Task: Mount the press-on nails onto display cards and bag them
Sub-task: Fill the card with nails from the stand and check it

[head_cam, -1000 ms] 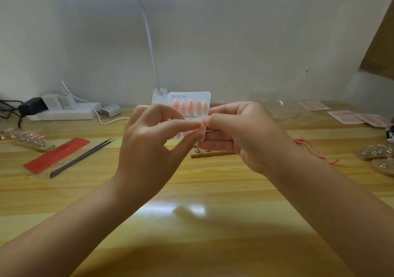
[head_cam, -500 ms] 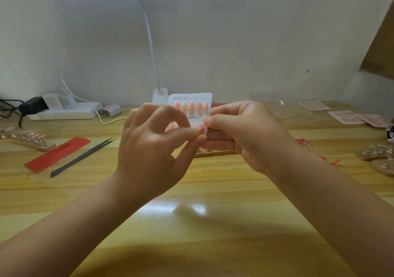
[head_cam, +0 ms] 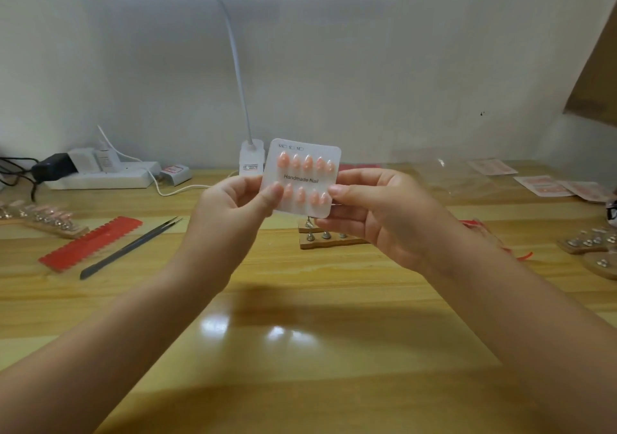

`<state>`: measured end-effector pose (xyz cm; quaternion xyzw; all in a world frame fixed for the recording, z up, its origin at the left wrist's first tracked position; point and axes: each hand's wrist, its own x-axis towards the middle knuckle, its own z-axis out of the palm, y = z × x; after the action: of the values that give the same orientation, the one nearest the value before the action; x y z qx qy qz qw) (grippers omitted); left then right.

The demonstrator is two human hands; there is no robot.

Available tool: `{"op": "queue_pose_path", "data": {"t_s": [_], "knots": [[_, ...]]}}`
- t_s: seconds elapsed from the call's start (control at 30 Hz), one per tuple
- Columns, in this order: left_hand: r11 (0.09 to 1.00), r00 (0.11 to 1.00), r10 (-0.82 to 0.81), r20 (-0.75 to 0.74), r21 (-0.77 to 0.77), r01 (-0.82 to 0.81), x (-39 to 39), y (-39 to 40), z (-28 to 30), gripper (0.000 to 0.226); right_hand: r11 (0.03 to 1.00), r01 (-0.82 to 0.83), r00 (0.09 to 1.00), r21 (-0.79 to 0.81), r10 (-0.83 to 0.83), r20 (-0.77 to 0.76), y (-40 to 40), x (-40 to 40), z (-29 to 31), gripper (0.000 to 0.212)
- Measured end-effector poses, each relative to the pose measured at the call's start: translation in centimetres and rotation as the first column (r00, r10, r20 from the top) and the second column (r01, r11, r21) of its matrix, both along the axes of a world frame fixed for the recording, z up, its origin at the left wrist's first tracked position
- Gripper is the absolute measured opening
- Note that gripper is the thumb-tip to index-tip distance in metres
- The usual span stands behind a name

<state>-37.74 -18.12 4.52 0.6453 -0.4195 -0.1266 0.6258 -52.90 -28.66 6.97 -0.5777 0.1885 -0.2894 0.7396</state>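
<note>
Pink press-on nails [head_cam: 307, 162], two rows, already mounted on white display card [head_cam: 302, 176]. Card held upright above counter [head_cam: 300, 300] middle, pinched at lower edges by left hand [head_cam: 233, 206] and right hand [head_cam: 377, 210] fingers. Bagging still to come, judging by clear bags [head_cam: 444, 176] lying near far right edge.

The card [head_cam: 302, 177] bore "Handmade Nail" in dark letters across its middle, between two rows of nails. A small line of print at its top left corner was too blurred to read. A label on the lamp base [head_cam: 251, 163] was likewise illegible.
</note>
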Motion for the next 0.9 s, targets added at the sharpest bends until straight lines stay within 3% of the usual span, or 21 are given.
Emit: {"op": "queue_pose_path", "data": {"t_s": [0.2,0.47,0.7,0.9], "knots": [[0.998,0.993,-0.002,-0.118,-0.067,-0.006,0.0,0.0,0.0,0.010,0.997,-0.077,0.997,-0.023,0.077,-0.016,0.0,0.0,-0.4,0.017],[0.997,0.990,-0.003,-0.139,-0.082,-0.009,-0.6,-0.1,-0.3,0.006,0.987,-0.013,0.999,-0.158,0.006,-0.047,-0.5,-0.1,-0.8,0.014],[0.995,0.992,0.004,-0.127,-0.099,-0.017,-0.8,0.0,-0.1,0.009,0.985,-0.140,0.990,-0.102,0.136,-0.041,-0.9,-0.4,-0.6,0.038],[0.995,0.994,-0.006,-0.113,-0.103,-0.006,-1.1,0.1,-0.1,0.009,0.975,-0.055,0.998,-0.217,0.047,-0.043,-1.1,-0.1,-1.2,0.014]]}}
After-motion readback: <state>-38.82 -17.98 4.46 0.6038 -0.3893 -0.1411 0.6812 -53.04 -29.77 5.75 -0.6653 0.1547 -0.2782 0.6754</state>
